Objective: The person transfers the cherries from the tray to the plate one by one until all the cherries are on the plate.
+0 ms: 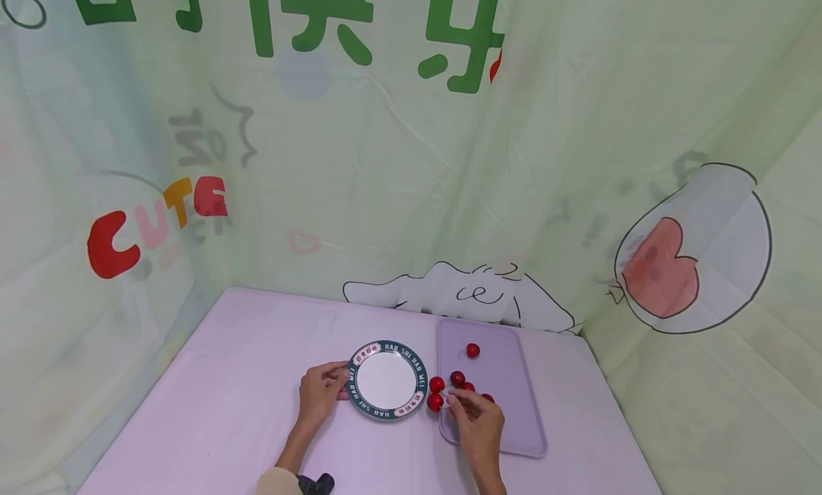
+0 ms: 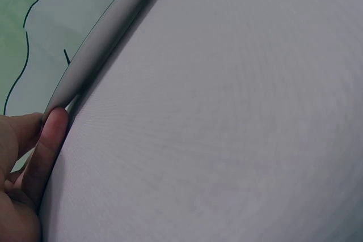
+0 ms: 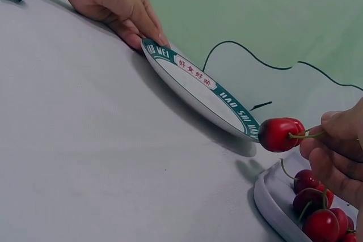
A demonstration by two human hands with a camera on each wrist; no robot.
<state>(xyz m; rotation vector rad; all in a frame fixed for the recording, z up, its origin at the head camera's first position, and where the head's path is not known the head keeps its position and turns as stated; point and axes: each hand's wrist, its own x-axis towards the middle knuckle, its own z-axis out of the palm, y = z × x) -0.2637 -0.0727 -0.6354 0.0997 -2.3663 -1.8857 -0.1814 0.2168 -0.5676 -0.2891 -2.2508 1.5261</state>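
My left hand (image 1: 320,391) pinches the left rim of a white plate (image 1: 387,381) with a dark green lettered border. In the left wrist view, fingertips sit under the edge of the plate (image 2: 105,43). By their thin green stems, my right hand (image 1: 480,427) pinches two red cherries (image 1: 435,402), held between the plate's right rim and a purple tray. The right wrist view shows these cherries (image 3: 278,135) in the air, overlapping each other and the plate's near end.
The purple tray (image 1: 514,409) lies right of the plate, with several loose cherries in it. One cherry (image 1: 472,350) sits apart toward its far end; others (image 3: 320,225) cluster near my right hand. A printed curtain (image 1: 385,195) hangs behind the table (image 1: 257,366).
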